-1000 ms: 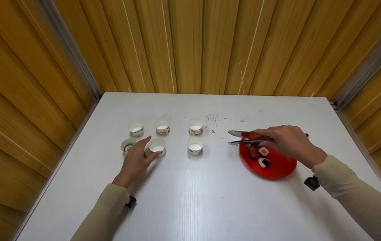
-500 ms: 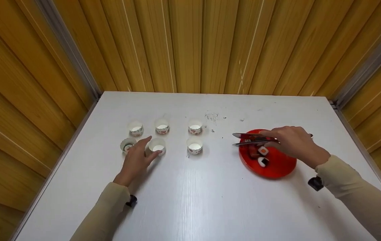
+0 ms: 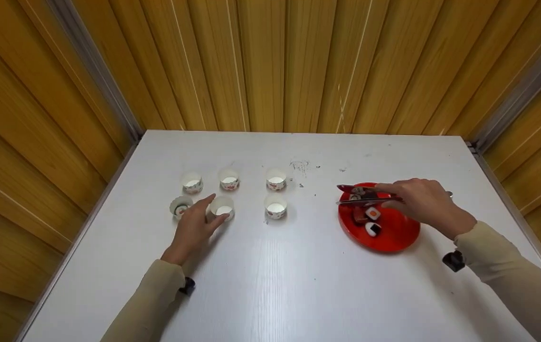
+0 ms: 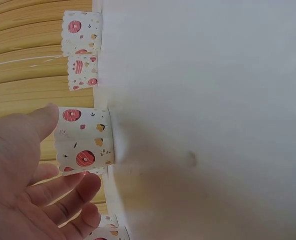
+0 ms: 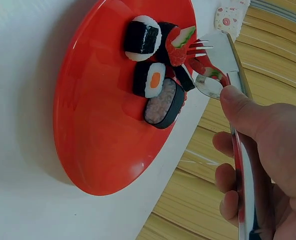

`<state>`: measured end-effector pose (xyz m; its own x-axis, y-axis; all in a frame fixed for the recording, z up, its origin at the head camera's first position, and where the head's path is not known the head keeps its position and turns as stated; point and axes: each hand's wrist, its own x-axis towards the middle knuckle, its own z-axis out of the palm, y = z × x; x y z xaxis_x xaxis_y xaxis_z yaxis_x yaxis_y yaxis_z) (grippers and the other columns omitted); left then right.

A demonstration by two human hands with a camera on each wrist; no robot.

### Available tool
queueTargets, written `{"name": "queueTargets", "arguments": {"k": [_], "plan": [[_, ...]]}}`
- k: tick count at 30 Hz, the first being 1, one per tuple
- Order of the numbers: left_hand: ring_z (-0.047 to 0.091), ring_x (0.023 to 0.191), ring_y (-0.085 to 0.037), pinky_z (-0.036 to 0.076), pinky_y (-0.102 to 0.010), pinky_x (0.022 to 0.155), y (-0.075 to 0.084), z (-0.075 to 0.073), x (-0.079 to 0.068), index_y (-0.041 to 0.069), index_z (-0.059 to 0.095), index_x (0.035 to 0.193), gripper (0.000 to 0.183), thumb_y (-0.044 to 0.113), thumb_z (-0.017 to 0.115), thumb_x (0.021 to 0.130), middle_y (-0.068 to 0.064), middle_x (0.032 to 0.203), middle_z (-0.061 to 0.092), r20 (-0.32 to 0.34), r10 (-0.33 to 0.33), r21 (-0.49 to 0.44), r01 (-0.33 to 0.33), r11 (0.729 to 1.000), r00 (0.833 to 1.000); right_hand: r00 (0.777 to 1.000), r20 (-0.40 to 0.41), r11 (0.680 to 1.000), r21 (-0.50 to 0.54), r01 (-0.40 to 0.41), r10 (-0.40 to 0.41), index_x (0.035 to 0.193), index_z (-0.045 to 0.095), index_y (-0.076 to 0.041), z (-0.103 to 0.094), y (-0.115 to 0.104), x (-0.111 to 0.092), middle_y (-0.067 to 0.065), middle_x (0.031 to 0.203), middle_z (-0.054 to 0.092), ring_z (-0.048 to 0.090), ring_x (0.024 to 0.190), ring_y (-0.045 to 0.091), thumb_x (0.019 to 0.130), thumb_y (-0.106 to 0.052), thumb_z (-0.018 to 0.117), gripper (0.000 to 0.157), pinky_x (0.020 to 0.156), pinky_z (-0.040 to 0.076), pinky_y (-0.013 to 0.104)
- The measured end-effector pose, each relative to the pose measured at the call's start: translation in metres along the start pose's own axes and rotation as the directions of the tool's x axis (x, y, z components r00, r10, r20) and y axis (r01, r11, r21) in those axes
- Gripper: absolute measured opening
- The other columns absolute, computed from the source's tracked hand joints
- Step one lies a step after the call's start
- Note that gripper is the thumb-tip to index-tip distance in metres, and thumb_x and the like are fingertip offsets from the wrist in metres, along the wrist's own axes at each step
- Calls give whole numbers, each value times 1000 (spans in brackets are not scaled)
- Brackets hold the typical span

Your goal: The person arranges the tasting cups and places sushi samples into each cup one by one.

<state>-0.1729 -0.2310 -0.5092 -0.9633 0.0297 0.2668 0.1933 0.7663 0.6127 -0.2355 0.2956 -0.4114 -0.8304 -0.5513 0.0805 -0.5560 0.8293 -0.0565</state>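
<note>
1. Left hand [image 3: 194, 229]: thumb and fingers sit either side of a paper cup [image 4: 83, 137], thumb at its rim. I read that as a light hold; the spread is about as wide as the cup.
2. That cup stands upright on the white table [image 3: 298, 285], middle of the front row.
3. To its left, I see a front-left cup [image 3: 181, 198] with a sushi piece [image 3: 181, 210] inside; the hand is near it.
4. Front-right cup [image 3: 276, 207] stands apart, over toward the plate.
5. Back row has three more: left cup [image 3: 192, 183], middle cup [image 3: 229, 179], right cup [image 3: 276, 180]. Printed sides on the lot.
6. Right hand [image 3: 424, 199] grips metal tongs [image 5: 249, 175], thumb on one side, fingers curled on the other. Tong arms stand apart.
7. Tongs reach over the red plate [image 3: 398, 232], at the far-left part of the food. Fork tines [image 5: 200, 47] are right by a red piece; can't tell if they touch.
8. Also on the plate: rice ball [image 5: 142, 38] with a black band, roll [image 5: 150, 80] with an orange centre, oval piece [image 5: 165, 105] with a dark wrap. Roll sits between the other two.
9. Yellow slatted wall [image 3: 261, 66] stands behind the table.
</note>
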Motion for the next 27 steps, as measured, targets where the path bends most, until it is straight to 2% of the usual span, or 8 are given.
{"name": "queueTargets", "arguments": {"k": [4, 11, 16, 22, 27], "plan": [[55, 133, -38, 44, -53, 108, 0, 1, 0, -4, 54, 144, 69, 33, 80, 92, -22, 143, 58, -1, -1, 7, 1, 1000, 1000, 1000, 26, 1000, -7, -15, 15, 137, 68, -19, -2, -1, 0, 9, 107, 77, 71, 90, 28, 85, -23, 86, 55, 61, 56, 39], [57, 130, -37, 45, -53, 107, -2, 1, 1, -4, 54, 144, 69, 35, 79, 93, -22, 142, 59, 5, -2, 6, 2, 1000, 1000, 997, 64, 999, -12, -35, 35, 138, 67, -18, -6, -3, 4, 11, 109, 76, 69, 91, 29, 86, -23, 86, 56, 60, 55, 39], [58, 129, -36, 46, -52, 106, -2, 1, 1, -4, 55, 143, 69, 34, 80, 92, -22, 141, 60, 4, -1, -3, 1, 1000, 1000, 999, 47, 999, -27, -24, 26, 136, 69, -20, -8, -2, 6, 8, 104, 77, 68, 85, 25, 85, -21, 86, 54, 58, 53, 37], [57, 130, -37, 45, -53, 107, -2, 1, 1, -4, 55, 143, 68, 33, 79, 92, -22, 141, 60, 2, -8, -10, 8, 1000, 1000, 999, 24, 998, -42, -37, 38, 135, 69, -16, -13, -2, 9, 11, 104, 77, 69, 86, 27, 85, -18, 86, 52, 58, 52, 38], [61, 124, -34, 46, -51, 106, -4, 3, -1, -2, 55, 144, 67, 35, 78, 93, -21, 141, 60, 3, 4, -6, -4, 1000, 1000, 1000, 7, 999, -50, -11, 11, 131, 70, -15, -11, -2, 9, 10, 103, 77, 71, 87, 28, 84, -17, 87, 50, 57, 53, 40]]}}
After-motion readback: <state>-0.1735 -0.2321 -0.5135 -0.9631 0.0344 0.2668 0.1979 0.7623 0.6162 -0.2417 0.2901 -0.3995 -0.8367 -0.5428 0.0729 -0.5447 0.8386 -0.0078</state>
